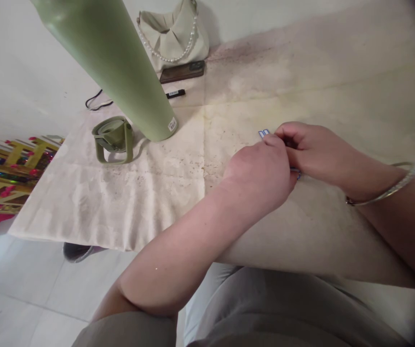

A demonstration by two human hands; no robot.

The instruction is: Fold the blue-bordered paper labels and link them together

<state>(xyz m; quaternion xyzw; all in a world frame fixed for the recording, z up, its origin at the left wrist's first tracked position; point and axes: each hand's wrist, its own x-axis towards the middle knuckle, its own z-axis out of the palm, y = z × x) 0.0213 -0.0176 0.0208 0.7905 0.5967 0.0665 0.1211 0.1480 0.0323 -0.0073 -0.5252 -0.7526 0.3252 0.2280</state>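
My left hand [261, 168] is closed, its back towards me and its fingers curled away out of sight. A small flat blue-and-white piece [264, 133] sticks out past its thumb side, and a bit of the same blue shows below, near the fingers. Against it presses my right hand [306, 147], thumb and fingers pinched together; what they grip between them is hidden. Both hands meet above the cloth-covered table. To their left stands a tall green bottle [121, 72], its top cut off by the frame. Beside it rests a green lid with a loop handle [113, 140].
Behind the bottle are a cream handbag with a pearl strap [175, 43], a dark phone [183, 71] and a black marker [176, 93]. Dark crumbs dot the creased tablecloth [171, 193]. Colourful stacked items [12, 173] stand beyond the table's left edge.
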